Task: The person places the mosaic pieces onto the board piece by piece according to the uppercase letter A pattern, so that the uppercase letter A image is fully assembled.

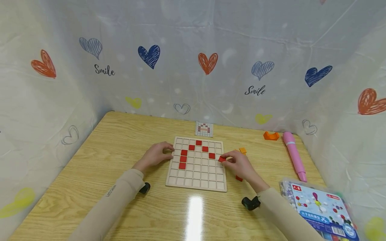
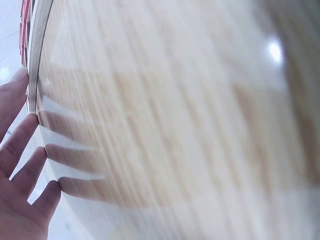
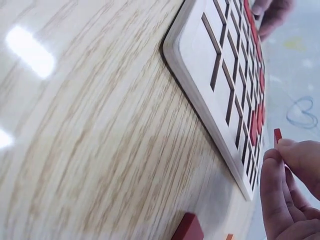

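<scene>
A square wooden grid board [image 1: 196,183] lies on the table, several red square tiles [image 1: 182,165] set in its cells in an arch-like pattern. My left hand [image 1: 155,154] is at the board's left edge; in the left wrist view its fingers [image 2: 22,135] are spread, tips right at the rim. At the opposite side, my right hand [image 1: 241,165] pinches a red square tile [image 1: 221,159] between thumb and finger, over the right border of the board. The right wrist view shows that tile [image 3: 278,134] edge-on, above the board's surface.
Behind the board lies a small card [image 1: 204,129] with a red grid pattern. Orange tiles [image 1: 242,150] and a red tile [image 1: 239,178] lie around the right hand. Farther right are an orange notched piece [image 1: 271,136], a pink pen-shaped object [image 1: 294,155] and a clear box [image 1: 322,211].
</scene>
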`<state>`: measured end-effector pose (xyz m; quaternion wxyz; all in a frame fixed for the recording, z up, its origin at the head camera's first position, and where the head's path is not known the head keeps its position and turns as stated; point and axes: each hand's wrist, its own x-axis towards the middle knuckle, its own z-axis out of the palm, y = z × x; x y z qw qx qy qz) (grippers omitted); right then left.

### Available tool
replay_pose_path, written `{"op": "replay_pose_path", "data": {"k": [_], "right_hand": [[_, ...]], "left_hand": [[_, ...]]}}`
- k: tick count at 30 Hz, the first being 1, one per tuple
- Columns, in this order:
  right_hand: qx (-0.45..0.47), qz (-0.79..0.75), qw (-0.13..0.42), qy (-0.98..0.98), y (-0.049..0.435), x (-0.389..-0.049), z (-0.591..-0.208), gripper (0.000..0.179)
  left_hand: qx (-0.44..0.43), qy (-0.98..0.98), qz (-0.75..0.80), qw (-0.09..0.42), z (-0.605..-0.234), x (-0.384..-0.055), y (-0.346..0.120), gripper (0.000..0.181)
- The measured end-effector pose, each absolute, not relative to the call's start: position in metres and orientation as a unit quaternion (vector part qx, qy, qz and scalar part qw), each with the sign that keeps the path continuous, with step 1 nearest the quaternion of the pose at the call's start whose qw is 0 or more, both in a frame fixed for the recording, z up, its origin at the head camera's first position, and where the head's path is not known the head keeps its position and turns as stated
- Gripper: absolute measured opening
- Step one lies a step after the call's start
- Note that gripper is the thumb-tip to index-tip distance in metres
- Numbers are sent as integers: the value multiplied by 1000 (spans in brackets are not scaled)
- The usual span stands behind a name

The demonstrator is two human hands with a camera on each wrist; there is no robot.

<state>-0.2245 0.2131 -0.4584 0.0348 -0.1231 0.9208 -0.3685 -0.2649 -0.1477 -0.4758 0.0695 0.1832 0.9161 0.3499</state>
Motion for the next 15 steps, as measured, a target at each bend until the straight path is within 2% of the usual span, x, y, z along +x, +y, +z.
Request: {"op": "replay_pose_path", "data": {"k": [15], "right_hand": [[-144,-363,57,919,190,-233,-466,25]], "left_hand": [[170,919,347,76,-476,-265,-147,29]]}}
